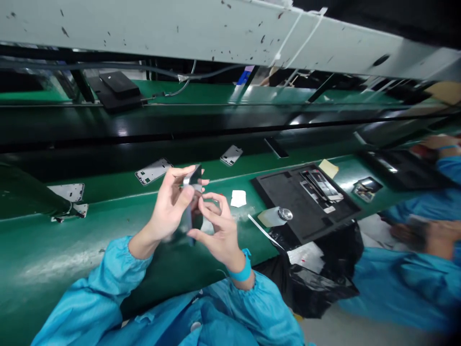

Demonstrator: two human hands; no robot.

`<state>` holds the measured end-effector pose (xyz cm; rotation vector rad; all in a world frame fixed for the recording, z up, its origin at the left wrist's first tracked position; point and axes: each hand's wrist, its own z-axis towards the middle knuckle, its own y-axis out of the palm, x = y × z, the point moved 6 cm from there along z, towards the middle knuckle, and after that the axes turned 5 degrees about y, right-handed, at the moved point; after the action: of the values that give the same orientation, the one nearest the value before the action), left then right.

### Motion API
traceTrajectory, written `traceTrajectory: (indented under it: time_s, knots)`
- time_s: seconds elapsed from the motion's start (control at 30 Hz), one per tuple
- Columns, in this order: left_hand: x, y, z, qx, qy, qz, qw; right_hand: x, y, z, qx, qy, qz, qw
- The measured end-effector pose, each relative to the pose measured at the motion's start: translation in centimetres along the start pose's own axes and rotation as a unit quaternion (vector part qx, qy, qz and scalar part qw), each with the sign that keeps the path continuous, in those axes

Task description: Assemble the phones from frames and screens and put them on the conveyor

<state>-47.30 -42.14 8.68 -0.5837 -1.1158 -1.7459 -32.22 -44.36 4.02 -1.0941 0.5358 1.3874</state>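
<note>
A dark smartphone [195,177] with a silvery edge stands nearly edge-on above the green bench, slightly blurred. My left hand [166,210] grips its upper part, thumb on the near side and fingers behind. Lower down, my right hand [220,229], with a blue band at the wrist, has its fingers curled and its thumb against the phone's lower part. The screen side is mostly turned out of sight. To the right of my hands, a scrap of white paper [238,198] lies on the bench.
Light phone frames [154,171] and a dark phone [276,147] lie on the dark line behind. At right are a black foam tray [281,187] bearing phone parts, a bottle with a metal cap [273,217], a black plastic bag [320,286] and a co-worker's blue sleeve [392,283]. A speckled beam [201,33] crosses overhead.
</note>
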Motion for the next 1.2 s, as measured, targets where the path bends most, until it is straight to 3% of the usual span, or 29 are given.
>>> traceTrajectory:
  time_s: [0.07, 0.13, 0.23, 0.27, 0.4, 0.57, 0.73, 0.87, 0.93, 1.1, 1.2]
  knots:
    - [-0.7, -0.1, -0.2, 0.075, -0.054, -0.038, 0.995, -0.2, 0.9, -0.2, 0.012, 0.006, -0.045, 0.999]
    - [-1.0, 0.0, -0.2, 0.104, -0.097, -0.054, 0.988, -0.8, 1.0, -0.1, 0.034, 0.022, -0.071, 0.997]
    - [-1.2, 0.7, -0.1, 0.049, -0.143, -0.081, 0.985, -1.9, -0.8, 1.3, 0.090, 0.065, -0.008, 0.994]
    - [-1.2, 1.1, -0.2, 0.023, -0.157, -0.094, 0.983, -2.0, -1.3, 2.0, 0.082, 0.092, 0.030, 0.992]
    - [-1.1, 2.4, -1.0, -0.052, -0.175, -0.091, 0.979, -1.9, -1.7, 4.0, -0.054, 0.206, 0.148, 0.966]
    - [0.3, 2.9, -1.6, -0.062, -0.117, -0.022, 0.991, -3.3, -2.5, 3.7, -0.012, 0.197, 0.163, 0.967]
    - [1.2, 2.9, -2.0, -0.051, -0.043, 0.063, 0.996, -5.3, -2.6, 4.0, -0.026, 0.176, 0.118, 0.977]
    - [1.3, 2.7, -1.8, -0.049, 0.064, 0.148, 0.986, -4.6, -2.5, 5.0, 0.017, 0.170, 0.129, 0.977]
    - [1.0, 2.5, -1.5, -0.044, 0.078, 0.152, 0.984, -3.5, -2.2, 5.2, 0.031, 0.185, 0.157, 0.970]
    - [-1.0, 2.0, -0.6, -0.020, -0.065, 0.050, 0.996, -0.9, -1.1, 5.1, 0.017, 0.264, 0.240, 0.934]
    - [-1.3, 1.0, 0.3, 0.050, -0.138, -0.030, 0.989, -0.6, -0.6, 4.3, -0.005, 0.279, 0.272, 0.921]
